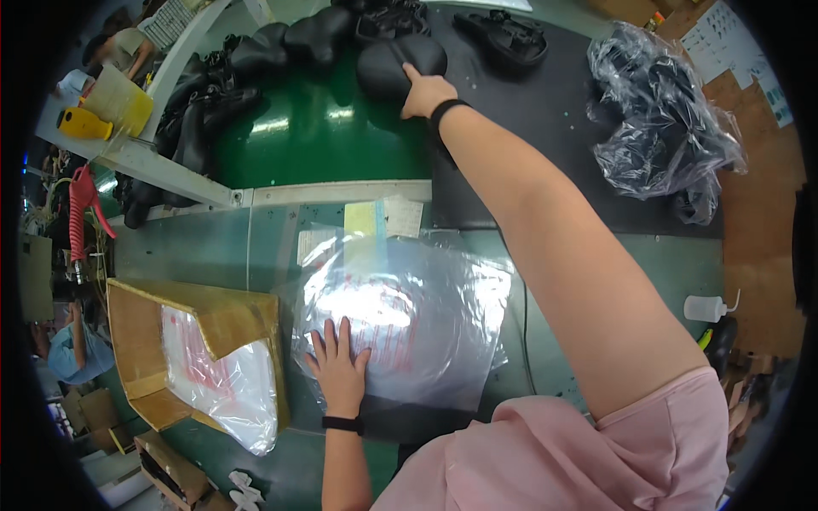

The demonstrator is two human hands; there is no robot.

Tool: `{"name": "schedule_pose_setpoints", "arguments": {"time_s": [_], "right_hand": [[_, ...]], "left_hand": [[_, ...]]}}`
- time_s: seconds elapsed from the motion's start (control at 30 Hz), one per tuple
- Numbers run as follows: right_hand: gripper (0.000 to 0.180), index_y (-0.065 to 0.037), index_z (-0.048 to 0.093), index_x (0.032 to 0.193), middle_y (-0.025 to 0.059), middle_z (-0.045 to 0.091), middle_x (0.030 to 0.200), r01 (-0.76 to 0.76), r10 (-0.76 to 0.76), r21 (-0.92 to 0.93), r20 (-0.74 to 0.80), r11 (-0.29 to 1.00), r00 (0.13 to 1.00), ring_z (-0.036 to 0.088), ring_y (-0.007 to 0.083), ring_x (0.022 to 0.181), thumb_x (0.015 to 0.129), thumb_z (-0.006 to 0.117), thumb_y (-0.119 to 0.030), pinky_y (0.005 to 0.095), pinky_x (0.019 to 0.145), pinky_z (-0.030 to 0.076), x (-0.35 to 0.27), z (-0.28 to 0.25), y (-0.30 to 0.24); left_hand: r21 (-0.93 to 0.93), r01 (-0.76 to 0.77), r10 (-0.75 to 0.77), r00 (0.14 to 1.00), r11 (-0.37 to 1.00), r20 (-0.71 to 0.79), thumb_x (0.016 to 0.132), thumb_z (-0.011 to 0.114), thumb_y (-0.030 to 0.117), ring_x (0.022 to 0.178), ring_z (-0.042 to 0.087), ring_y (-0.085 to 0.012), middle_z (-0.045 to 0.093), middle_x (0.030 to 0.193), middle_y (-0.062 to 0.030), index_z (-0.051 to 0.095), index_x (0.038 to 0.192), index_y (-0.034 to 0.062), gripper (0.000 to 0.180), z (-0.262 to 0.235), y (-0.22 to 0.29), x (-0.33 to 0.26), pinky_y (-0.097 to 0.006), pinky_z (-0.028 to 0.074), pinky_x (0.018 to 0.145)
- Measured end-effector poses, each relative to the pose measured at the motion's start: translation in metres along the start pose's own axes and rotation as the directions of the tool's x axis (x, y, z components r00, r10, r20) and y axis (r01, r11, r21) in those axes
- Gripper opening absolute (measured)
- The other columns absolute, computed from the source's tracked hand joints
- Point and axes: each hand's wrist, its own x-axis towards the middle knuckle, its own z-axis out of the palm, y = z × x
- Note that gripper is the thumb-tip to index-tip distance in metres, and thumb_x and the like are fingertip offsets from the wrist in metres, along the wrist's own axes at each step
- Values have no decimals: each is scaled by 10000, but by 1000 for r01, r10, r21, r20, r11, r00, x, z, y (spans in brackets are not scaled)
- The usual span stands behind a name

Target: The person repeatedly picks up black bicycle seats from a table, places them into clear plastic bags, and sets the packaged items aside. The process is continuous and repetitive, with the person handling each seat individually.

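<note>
My right arm reaches far forward. My right hand (429, 94) is closed on the near right edge of a black bicycle saddle (379, 70), its index finger lying along the top; the underside of the grip is hidden. Flat on a stack of clear plastic bags (443, 341) rests my left hand (341, 364), fingers spread. Red print marks the bags, and light glares off them. A black wristband circles each wrist.
More black saddles (319, 36) line the green surface's far edge. Another saddle (503, 38) lies upside down on the black mat (520, 102). Plastic-wrapped saddles (660, 128) sit at right, near a squeeze bottle (705, 307). A cardboard box (192, 298) of bags stands at left; a red air gun (83, 204) hangs beyond.
</note>
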Motion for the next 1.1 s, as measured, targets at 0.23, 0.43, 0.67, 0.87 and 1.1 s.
{"name": "schedule_pose_setpoints", "arguments": {"time_s": [0.23, 0.43, 0.67, 0.87, 1.1], "right_hand": [[794, -134, 336, 1435, 177, 655, 1081, 151, -215, 678, 11, 720, 977, 654, 286, 946, 729, 692, -202, 385, 779, 536, -19, -9, 67], [592, 48, 483, 1289, 218, 617, 1147, -141, -373, 965, 50, -221, 926, 661, 243, 877, 936, 364, -413, 314, 678, 532, -304, -22, 183], [811, 40, 413, 1299, 204, 542, 1068, -345, -249, 661, 239, -666, 939, 589, 261, 794, 777, 624, -544, 350, 635, 533, -518, 92, 261], [573, 38, 478, 1250, 221, 569, 1190, -286, -16, 706, 363, -648, 932, 640, 280, 892, 862, 579, -370, 399, 693, 569, -538, 96, 260], [455, 38, 487, 1210, 198, 625, 1078, -373, 54, 881, 404, -292, 913, 661, 271, 818, 802, 619, -114, 371, 703, 569, -528, 62, 261]], "left_hand": [[-6, 64, -64, 987, 998, -150, 847, 625, 319, 1349, 269, -401, 302, 1484, -157, 361, 1432, 187, 655, 9, -5, 4, -599, 228, 1064], [-305, -347, 313, 937, 887, -156, 764, 656, 197, 1136, 437, -395, 432, 1299, -228, 439, 1304, 16, 610, 2, 93, -17, -483, 356, 985], [-23, -354, 352, 933, 935, -74, 728, 670, 178, 1086, 493, -360, 458, 1286, -188, 450, 1226, -22, 580, 65, 182, -31, -441, 451, 843], [-428, -272, 259, 962, 862, -91, 727, 701, 80, 721, 588, -227, 628, 791, -100, 606, 809, 4, 147, 68, 128, 4, -326, 473, 639], [-845, 181, 9, 977, 503, 215, 777, 731, 96, 677, 579, -108, 640, 737, -49, 632, 781, 21, 124, 47, 124, -15, -262, 449, 614]]}}
